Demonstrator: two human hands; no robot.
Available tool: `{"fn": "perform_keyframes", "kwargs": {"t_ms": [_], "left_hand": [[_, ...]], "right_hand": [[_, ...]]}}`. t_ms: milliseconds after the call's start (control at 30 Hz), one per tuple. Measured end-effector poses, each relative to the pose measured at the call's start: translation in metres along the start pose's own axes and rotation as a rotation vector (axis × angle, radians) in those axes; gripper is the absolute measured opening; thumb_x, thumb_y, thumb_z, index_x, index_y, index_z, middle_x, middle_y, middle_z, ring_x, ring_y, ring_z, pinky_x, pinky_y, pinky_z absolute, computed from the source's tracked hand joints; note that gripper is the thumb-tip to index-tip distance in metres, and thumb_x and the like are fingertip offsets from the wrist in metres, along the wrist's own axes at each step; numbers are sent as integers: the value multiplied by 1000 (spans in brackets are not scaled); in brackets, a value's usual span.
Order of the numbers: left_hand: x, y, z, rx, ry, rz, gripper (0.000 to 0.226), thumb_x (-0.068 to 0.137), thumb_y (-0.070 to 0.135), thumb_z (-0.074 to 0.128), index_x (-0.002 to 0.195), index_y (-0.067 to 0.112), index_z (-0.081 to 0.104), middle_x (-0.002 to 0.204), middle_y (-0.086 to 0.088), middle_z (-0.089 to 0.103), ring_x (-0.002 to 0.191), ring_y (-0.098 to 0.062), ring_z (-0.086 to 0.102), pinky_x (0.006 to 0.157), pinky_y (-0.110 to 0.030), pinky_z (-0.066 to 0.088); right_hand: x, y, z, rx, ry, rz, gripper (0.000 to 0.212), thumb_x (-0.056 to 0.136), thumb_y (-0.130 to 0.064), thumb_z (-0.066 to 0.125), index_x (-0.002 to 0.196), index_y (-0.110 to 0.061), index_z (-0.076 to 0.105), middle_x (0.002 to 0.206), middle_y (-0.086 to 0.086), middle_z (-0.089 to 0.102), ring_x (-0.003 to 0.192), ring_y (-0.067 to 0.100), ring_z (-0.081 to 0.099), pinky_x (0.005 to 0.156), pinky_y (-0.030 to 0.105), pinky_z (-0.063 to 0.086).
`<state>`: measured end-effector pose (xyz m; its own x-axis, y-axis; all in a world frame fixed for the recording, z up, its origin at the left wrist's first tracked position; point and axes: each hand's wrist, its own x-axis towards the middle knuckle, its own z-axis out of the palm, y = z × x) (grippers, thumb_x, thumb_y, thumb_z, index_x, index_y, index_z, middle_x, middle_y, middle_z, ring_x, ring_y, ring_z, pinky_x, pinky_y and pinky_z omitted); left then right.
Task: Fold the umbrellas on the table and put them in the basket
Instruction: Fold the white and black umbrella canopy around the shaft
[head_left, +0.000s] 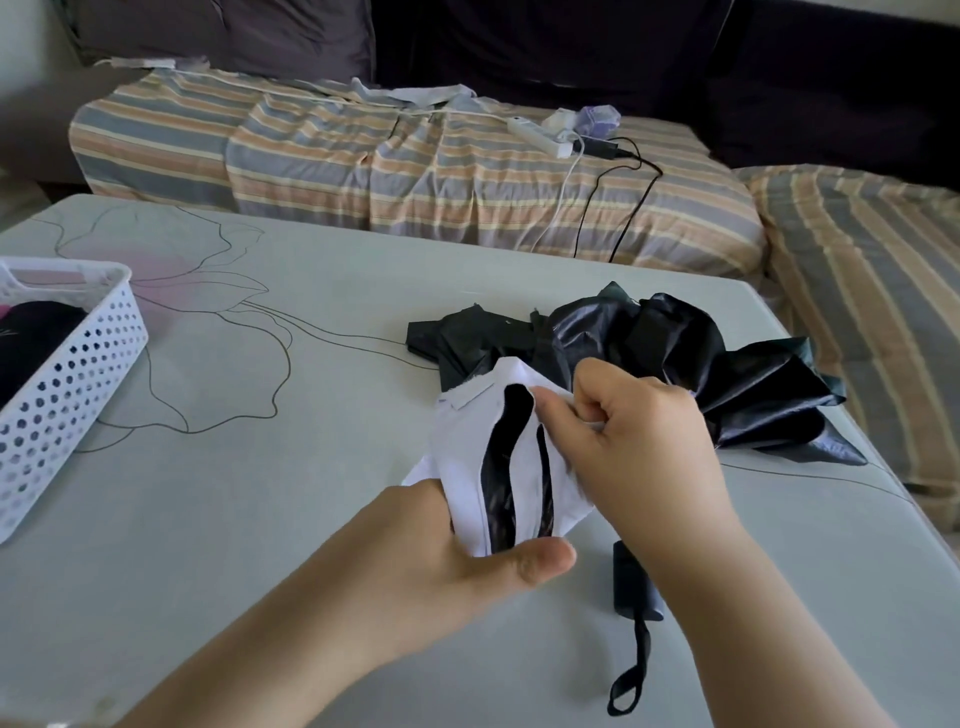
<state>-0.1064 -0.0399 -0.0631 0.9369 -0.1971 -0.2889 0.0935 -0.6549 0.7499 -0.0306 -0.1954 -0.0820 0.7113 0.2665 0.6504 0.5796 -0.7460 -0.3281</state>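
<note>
Already half gathered, the umbrella (519, 441) lay on the bench (260, 415), well right of the basket (62, 389). The left hand (441, 561) clamped its white folds; the right hand (623, 431) pinched a pleat. Its loose black canopy, spread beyond the basket's far side, might have sprung open had either grip slackened.

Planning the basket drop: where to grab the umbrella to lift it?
Probably the black handle, from the near table edge. It is the only rigid, compact part and lies free on the table, wrist strap trailing toward the camera. The canopy is loose and spread.
</note>
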Motion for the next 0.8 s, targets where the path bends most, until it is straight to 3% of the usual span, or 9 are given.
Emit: {"fn": "perform_keyframes", "kwargs": {"t_ms": [133,233,333,400,500,633,733,800], "left_hand": [[11,-16,5,100,116,-72,48,75,69,55,82,21,60,60,3,59,44,-8,47,50,-32,46],[13,-22,-6,26,-53,-103,36,81,60,56,75,25,61,55,7,60,41,-12,51,48,-24,41],[12,-24,-9,43,-214,-19,34,84,61,53,72,30,59,54,14,60,43,-11,54,48,-22,44],[10,-24,-7,77,-244,-12,36,86,62,48,66,33,55,52,17,60,43,-11,55,49,-22,46],[10,-29,-8,61,-234,-70,41,86,62,47,68,26,52,52,9,61,42,-12,55,51,-24,46],[13,-34,-14,-138,-263,-84,48,88,59,47,73,14,55,53,0,58,42,-16,52,50,-26,45],[13,-33,-21,-287,-259,-119,47,85,58,47,78,13,56,50,-1,55,39,-15,50,47,-27,44],[13,-35,-26,-329,-251,-174,54,80,62,48,81,9,56,50,-5,54,39,-19,48,45,-25,43]], "right_hand": [[0,0,2,-27,28,21,48,82,-37,55,63,-27,12,50,-6,11,46,19,15,44,19,12],[-4,-3,2,67,45,77,53,81,-35,64,59,-28,16,46,-7,15,43,18,18,44,20,19],[-7,-3,3,16,51,31,41,82,-42,60,60,-22,32,40,-6,32,41,18,35,48,16,27],[-8,-2,7,-92,63,-19,36,83,-39,62,62,-16,44,41,-5,36,41,20,38,53,17,30],[-10,-2,15,-207,127,-43,26,87,-30,63,70,-11,57,53,-3,47,50,21,45,61,32,41],[-12,-7,6,39,267,-50,37,99,-29,44,78,-9,66,52,-3,50,49,13,42,47,26,35],[-17,-8,-5,207,86,-89,37,100,-28,39,95,-9,70,57,-3,59,51,11,54,47,23,41],[-18,-6,-11,322,-128,-44,28,94,-26,46,112,-17,65,88,-10,70,80,2,65,66,14,49]]}}
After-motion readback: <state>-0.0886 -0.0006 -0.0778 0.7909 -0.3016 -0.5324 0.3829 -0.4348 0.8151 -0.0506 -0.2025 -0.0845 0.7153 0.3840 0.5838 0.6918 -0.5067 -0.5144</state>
